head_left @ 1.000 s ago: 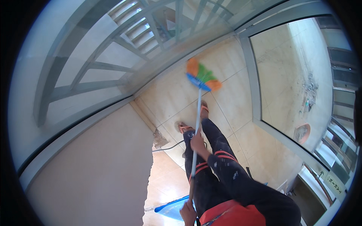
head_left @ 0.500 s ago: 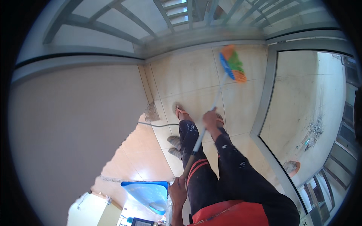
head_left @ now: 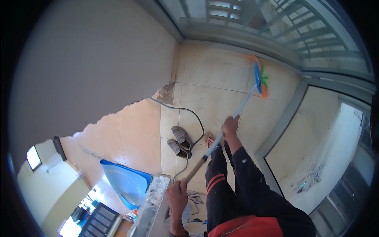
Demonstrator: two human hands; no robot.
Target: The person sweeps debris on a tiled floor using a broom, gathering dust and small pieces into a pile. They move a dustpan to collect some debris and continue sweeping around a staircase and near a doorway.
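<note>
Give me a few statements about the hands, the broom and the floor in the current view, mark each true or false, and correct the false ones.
1. Both the left hand and the right hand grip the broom. True.
2. The left hand is the one nearer the bristles. False: the right hand is nearer them.
3. A pair of shoes sits on the tiled floor, left of the person's legs. True.
4. The cable is wound around the broom. False: it lies on the floor, running past the shoes.
5. The bristles are plain black. False: they are orange and green.
</note>
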